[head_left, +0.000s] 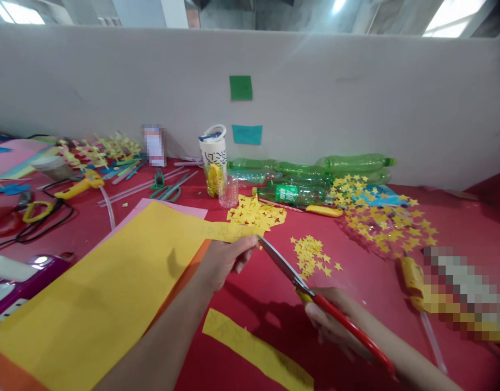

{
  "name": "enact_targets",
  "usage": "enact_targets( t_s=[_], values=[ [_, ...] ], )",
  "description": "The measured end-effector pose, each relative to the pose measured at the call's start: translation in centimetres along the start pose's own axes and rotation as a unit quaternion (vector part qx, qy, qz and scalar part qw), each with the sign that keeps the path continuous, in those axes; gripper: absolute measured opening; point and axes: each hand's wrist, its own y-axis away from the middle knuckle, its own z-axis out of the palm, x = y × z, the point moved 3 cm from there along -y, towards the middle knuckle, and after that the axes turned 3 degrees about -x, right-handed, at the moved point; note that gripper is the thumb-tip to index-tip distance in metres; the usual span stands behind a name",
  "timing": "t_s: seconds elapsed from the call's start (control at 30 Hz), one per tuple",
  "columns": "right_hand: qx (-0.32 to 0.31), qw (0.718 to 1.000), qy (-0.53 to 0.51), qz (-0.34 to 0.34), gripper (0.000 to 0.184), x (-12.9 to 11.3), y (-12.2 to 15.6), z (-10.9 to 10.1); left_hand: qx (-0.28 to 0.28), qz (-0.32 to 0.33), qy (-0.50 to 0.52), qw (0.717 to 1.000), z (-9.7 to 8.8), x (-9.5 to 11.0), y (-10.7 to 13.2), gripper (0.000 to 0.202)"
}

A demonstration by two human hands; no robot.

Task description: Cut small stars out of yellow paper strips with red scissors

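Note:
My left hand [230,260] pinches the right end of a narrow yellow paper strip [221,232] that has stars drawn on it. In my right hand [335,320] is a pair of scissors with red handles [282,260]. The blade tips meet the strip's end, right beside my left fingertips. Under the strip's left part lies a large yellow sheet [111,277], with orange paper below it. A second yellow strip with drawn stars [254,347] rests on the red table in front of me. Small cut-out yellow stars [309,252] are piled just beyond the scissors.
Green plastic bottles [299,193] lie along the wall. A white cup [214,152] and a clear cup [228,191] stand before it. Yellow glue guns [81,184] flank the work area. Taller star decorations [388,217] occupy the right. A purple power strip [30,288] sits left.

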Motion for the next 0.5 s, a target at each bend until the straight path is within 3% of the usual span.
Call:
enact_targets(
  t_s=[0.5],
  values=[
    [0.008,1.000,-0.001,-0.026,0.051,0.29,-0.30,-0.21,-0.013,-0.009,0.009,1.000,-0.09,-0.26,-0.02,0.024]
  ],
)
